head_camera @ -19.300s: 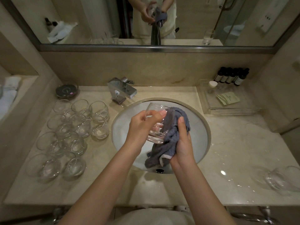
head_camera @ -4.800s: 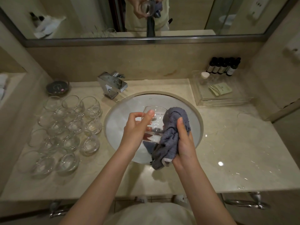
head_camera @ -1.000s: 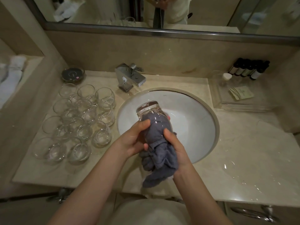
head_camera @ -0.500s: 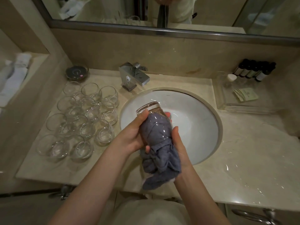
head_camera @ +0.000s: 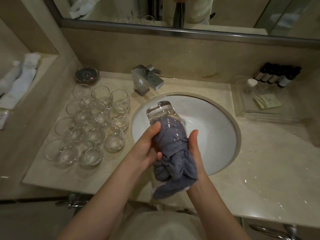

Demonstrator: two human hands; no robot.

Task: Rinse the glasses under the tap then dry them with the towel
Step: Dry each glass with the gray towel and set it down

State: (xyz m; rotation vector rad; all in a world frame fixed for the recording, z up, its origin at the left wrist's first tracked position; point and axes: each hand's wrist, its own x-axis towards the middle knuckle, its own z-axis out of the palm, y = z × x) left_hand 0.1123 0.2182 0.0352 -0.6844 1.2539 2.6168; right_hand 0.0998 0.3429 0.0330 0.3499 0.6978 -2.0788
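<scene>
Over the front part of the sink (head_camera: 216, 149), the person holds one glass (head_camera: 161, 112) tipped on its side, base pointing toward the tap (head_camera: 147, 80) behind the sink. The grey towel (head_camera: 173, 153) is stuffed into the glass, its loose end hanging out over the sink's front rim. The left hand (head_camera: 147, 149) has its grip curled around the glass; the right hand (head_camera: 195, 149) pinches the bunched towel at the mouth of the glass. Left of the sink, a cluster of glasses (head_camera: 93, 122) stands upright on the desk (head_camera: 259, 179). A clear tray (head_camera: 242, 108) lies right of the sink.
</scene>
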